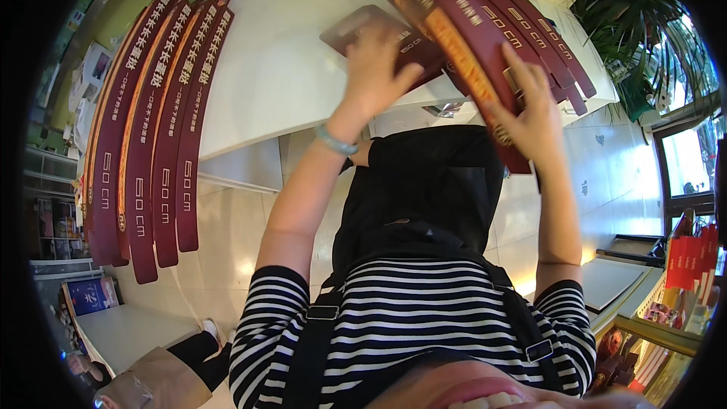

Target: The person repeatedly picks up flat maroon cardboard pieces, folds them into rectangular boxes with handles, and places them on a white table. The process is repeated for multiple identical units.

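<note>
Four long maroon boxes [148,129] lie side by side on the left, reaching over the white bench [280,68] edge; each has an orange edge stripe and pale print running along it. A second batch of the same boxes [485,38] sits at top right, fanned out. About five can be counted there, but they overlap, and the top of the picture cuts their far ends off, so the count is unsure.

The left hand [375,68] is pressed, fingers spread, on the near end of one box in that fan, over a brownish flat panel [356,26] that it partly hides. The right hand [530,106] grasps the edge of the front box, fingers curled round it. A pale green bangle [335,142] sits on the left wrist.

A potted plant [636,15] stands at far right. Red packages [689,257] stand on a shelf at the right edge, too small to count. A blue box [89,295] lies lower left.
</note>
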{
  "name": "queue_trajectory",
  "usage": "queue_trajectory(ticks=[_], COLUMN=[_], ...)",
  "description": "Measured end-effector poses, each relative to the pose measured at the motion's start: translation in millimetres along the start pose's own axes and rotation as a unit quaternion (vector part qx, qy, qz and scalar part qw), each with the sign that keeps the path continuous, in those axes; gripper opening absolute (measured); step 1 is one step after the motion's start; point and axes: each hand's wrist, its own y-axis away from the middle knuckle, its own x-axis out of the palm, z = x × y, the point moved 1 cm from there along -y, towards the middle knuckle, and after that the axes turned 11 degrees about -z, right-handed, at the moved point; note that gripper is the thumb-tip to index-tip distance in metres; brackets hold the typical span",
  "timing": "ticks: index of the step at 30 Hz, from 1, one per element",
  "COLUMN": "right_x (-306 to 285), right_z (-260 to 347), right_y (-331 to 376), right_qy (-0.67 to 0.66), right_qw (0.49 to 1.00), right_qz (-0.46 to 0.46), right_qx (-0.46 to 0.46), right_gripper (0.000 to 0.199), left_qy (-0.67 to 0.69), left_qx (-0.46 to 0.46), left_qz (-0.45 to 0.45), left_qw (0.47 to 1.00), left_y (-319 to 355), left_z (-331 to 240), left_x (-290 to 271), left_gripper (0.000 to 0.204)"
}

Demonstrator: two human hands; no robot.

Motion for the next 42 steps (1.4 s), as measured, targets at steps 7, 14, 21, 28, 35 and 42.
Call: queue_trajectory(ticks=[7, 14, 21, 28, 35, 42], right_x=[-1, 18, 47, 164, 220, 219], right_z=[-10, -12, 0, 23, 8, -7], right_y=[-23, -35, -46, -74, -86, -70], right_qy=[0.055, -0.023, 0.001, 0.137, 0.234, 0.279], right_qw=[0.998, 0.999, 0.996, 0.971, 0.951, 0.942], right_qz=[0.0, 0.027, 0.089, 0.184, 0.162, 0.123], right_qx=[0.017, 0.032, 0.027, 0.069, 0.119, 0.14], right_gripper=[0.079, 0.08, 0.077, 0.072, 0.073, 0.074], left_qy=[-0.091, -0.19, -0.183, -0.228, -0.207, -0.188], left_qx=[0.037, 0.018, 0.011, -0.045, -0.052, -0.351], left_qz=[0.225, 0.357, 0.336, 0.333, 0.236, 0.168], left_qw=[0.969, 0.914, 0.924, 0.914, 0.948, 0.902], left_y=[-35, -57, -31, -8, 8, 52], left_z=[5, -15, 13, 65, 89, 143], left_x=[60, 55, 14, -71, -106, -148], left_gripper=[0.076, 0.095, 0.086, 0.081, 0.103, 0.1])
